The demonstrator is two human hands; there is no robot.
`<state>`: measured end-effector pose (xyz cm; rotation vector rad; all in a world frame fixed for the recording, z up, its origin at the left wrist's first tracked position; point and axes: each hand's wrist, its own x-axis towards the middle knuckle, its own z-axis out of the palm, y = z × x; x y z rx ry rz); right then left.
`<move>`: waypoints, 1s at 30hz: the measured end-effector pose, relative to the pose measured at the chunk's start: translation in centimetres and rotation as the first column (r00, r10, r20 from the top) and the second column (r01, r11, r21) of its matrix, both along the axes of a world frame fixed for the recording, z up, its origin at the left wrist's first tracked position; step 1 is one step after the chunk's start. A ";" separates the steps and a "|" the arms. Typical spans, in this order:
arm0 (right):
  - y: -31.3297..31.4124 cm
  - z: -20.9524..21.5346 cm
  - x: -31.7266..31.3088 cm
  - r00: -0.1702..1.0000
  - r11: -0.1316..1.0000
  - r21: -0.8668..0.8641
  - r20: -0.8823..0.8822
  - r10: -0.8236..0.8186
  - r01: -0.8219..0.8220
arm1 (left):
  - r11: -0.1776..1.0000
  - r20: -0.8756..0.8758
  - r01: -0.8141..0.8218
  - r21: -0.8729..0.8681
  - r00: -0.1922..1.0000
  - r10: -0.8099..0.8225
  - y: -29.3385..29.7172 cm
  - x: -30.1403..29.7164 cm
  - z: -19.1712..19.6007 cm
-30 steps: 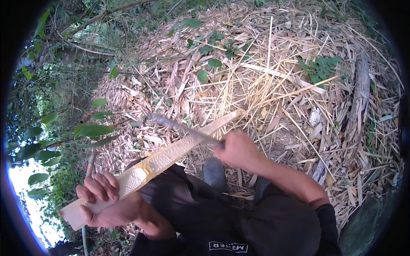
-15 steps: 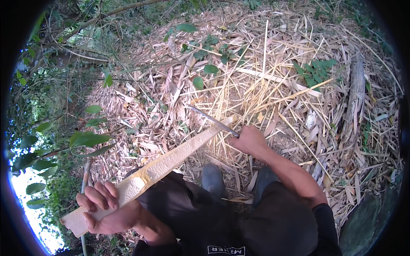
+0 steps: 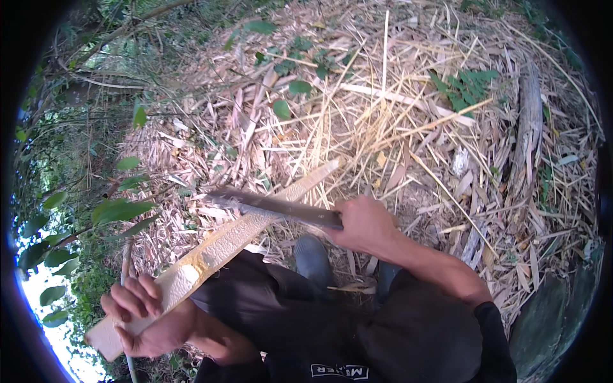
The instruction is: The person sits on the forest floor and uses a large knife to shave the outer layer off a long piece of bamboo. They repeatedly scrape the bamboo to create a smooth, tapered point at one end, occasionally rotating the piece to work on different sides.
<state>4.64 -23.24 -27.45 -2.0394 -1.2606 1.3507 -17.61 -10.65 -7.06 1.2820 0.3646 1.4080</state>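
My left hand (image 3: 150, 316) is wrapped round the near end of a long split bamboo strip (image 3: 233, 241). The strip is pale, with a node bulge partway along, and slants away to the upper right over my leg. My right hand (image 3: 367, 223) is closed on the handle end of a machete (image 3: 281, 208), the handle itself mostly hidden in the fist. Its dark flat blade, slightly blurred, points left and crosses over the strip beyond the node. Whether blade and strip touch, I cannot tell.
Thin yellow bamboo slivers (image 3: 377, 124) lie scattered on dry leaf litter ahead. A grey log (image 3: 529, 121) lies at the right, near a green fern (image 3: 468, 88). Leafy twigs (image 3: 121, 210) hang at the left. My grey boots (image 3: 313, 260) stand below the strip.
The machete has moved left and nearer along the strip, and its blade has turned from edge-on to showing its flat side. My left hand keeps its hold; the whole view has shifted slightly.
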 end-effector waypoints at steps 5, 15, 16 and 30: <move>0.1 -8.2 1.3 0.987 0.981 -0.130 -0.044 -0.152 0.145 | 1.000 -0.036 0.015 0.026 0.999 -0.014 -2.2 1.6 0.7; -0.1 -7.8 1.8 0.973 0.957 -0.212 0.162 -0.164 0.197 | 0.999 -0.003 0.017 0.029 1.000 -0.017 -1.7 1.6 0.4; -0.6 -9.5 3.2 0.967 0.951 -0.234 0.201 -0.154 0.200 | 0.999 0.005 0.023 0.029 1.000 -0.023 -1.7 1.9 0.6; -0.8 -8.6 5.8 0.987 0.907 -0.405 0.153 -0.055 0.114 | 0.997 0.021 0.024 0.075 0.999 -0.026 -0.8 2.2 -0.3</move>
